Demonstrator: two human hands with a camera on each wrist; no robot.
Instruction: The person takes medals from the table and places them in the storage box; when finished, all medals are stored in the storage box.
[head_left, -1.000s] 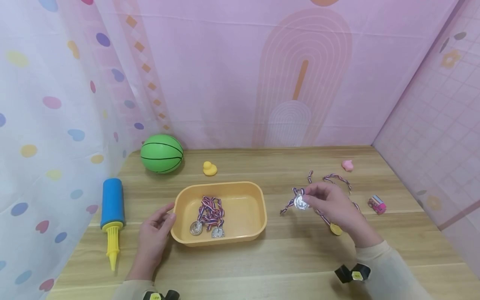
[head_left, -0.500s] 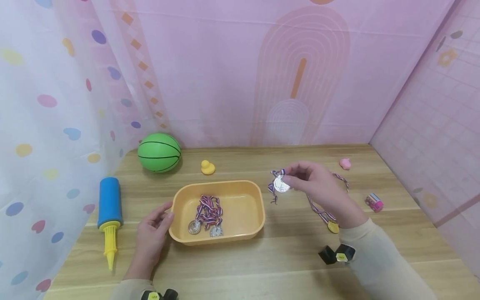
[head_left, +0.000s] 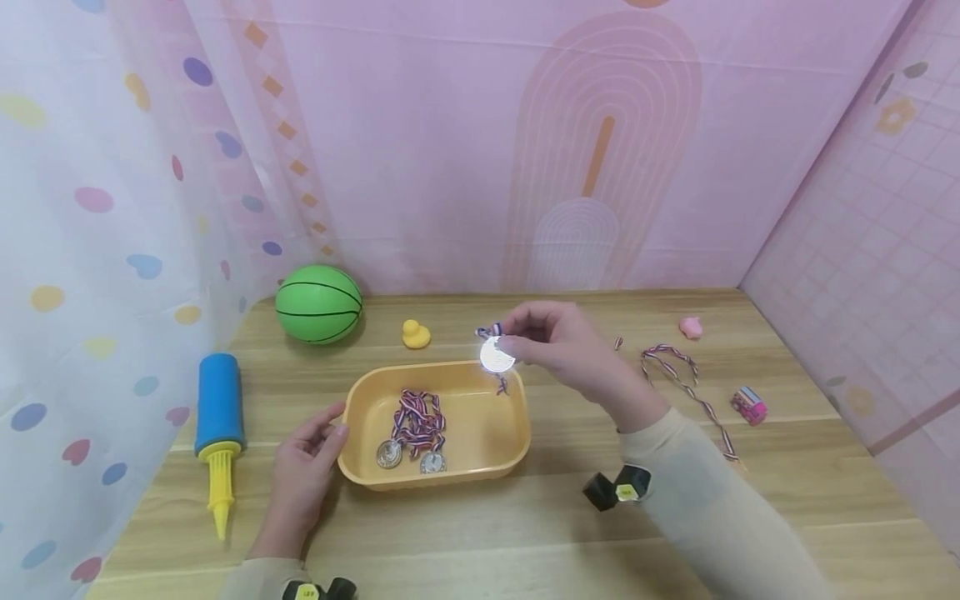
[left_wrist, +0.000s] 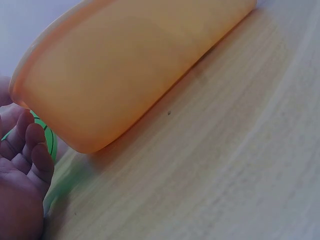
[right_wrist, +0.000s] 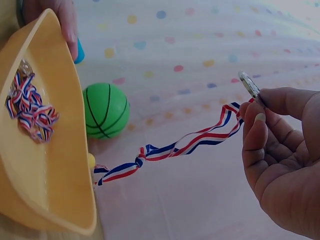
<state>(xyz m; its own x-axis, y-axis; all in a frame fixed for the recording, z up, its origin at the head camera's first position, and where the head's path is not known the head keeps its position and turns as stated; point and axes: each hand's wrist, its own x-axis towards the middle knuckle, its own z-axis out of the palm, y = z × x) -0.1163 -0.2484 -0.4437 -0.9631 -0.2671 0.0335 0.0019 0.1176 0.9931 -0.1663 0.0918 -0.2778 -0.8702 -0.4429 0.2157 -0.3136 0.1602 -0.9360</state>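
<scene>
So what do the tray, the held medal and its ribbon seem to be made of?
Tray: probably smooth, faintly glossy plastic, by its thin, rounded walls. Medal: shiny, silvery; the bright glare suggests metal, though coated plastic is possible. Ribbon: likely fabric, finish fairly matt; it folds and knots softly.

My left hand (left_wrist: 22, 175) is at one corner of the tray (left_wrist: 125, 70), touching its rim, the other fingers curled just beside it. Past that corner of the tray, part of a green ball (left_wrist: 51, 142) shows behind my fingers. The table (left_wrist: 210, 160) stretches away from the tray's base, a dark speck (left_wrist: 169, 113) near it.
</scene>
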